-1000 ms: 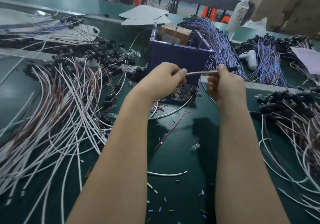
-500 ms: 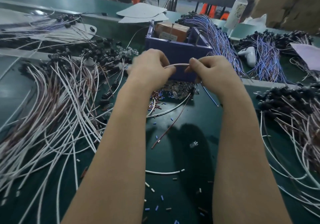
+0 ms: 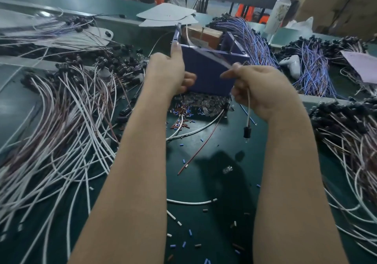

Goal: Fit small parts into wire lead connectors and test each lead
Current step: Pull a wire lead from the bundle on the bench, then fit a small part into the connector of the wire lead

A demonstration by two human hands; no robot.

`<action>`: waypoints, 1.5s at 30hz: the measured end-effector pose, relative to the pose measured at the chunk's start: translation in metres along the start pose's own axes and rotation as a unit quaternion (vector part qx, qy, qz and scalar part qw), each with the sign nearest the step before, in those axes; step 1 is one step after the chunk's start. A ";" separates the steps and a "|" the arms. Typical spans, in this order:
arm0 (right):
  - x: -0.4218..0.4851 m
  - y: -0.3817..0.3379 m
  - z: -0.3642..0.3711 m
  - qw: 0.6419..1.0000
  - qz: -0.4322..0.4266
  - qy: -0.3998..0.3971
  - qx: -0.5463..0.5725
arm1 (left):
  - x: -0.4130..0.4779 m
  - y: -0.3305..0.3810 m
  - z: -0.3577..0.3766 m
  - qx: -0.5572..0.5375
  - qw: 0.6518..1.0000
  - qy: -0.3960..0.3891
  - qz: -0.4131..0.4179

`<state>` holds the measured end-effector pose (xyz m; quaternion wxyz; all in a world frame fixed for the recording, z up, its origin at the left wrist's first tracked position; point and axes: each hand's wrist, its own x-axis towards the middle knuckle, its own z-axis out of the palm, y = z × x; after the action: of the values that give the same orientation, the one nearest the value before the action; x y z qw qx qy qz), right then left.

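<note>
Lead (image 3: 248, 108) in right hand (image 3: 263, 92) (connector (image 3: 246, 132) low)

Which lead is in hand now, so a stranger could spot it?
Find the blue box mid-table. Right in front of it, the right hand grips a white lead. Unlike the piled leads, it dangles in the air, ending in a black connector.

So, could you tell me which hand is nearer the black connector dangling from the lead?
Right. The right hand grips the lead just above the connector; the left hand is farther off, up at the left corner of the blue box.
</note>
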<state>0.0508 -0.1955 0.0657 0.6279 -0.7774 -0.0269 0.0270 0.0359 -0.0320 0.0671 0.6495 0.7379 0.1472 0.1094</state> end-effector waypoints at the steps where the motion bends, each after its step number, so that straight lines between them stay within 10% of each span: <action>1: -0.003 0.000 0.003 0.997 0.002 -0.058 -0.042 | -0.001 -0.001 0.006 -0.104 0.994 -0.026 -0.038; 8: -0.008 0.006 0.017 0.945 0.058 -0.286 -0.150 | 0.014 -0.014 0.003 -0.385 0.920 -0.008 -0.074; 14: 0.005 0.014 0.019 0.992 0.075 -0.064 0.072 | 0.017 -0.027 0.001 -0.235 0.969 0.067 -0.046; 18: 0.019 0.018 0.018 0.960 0.045 0.126 0.246 | 0.018 -0.029 -0.001 -0.035 0.999 -0.035 -0.013; 24: 0.024 0.032 0.024 0.959 0.025 0.130 0.250 | 0.004 -0.023 0.003 0.321 0.912 -0.252 0.048; 30: 0.024 0.041 0.033 0.994 0.002 0.073 0.081 | -0.001 -0.022 0.003 0.345 0.880 -0.326 0.012; 45: 0.021 0.037 0.049 0.988 0.008 -0.021 -0.150 | 0.003 -0.026 0.033 0.213 0.957 -0.050 0.191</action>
<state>0.0686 -0.1540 0.0192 0.5034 -0.8621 -0.0376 0.0438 0.0484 -0.0582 0.0373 0.4512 0.8778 -0.0092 0.1607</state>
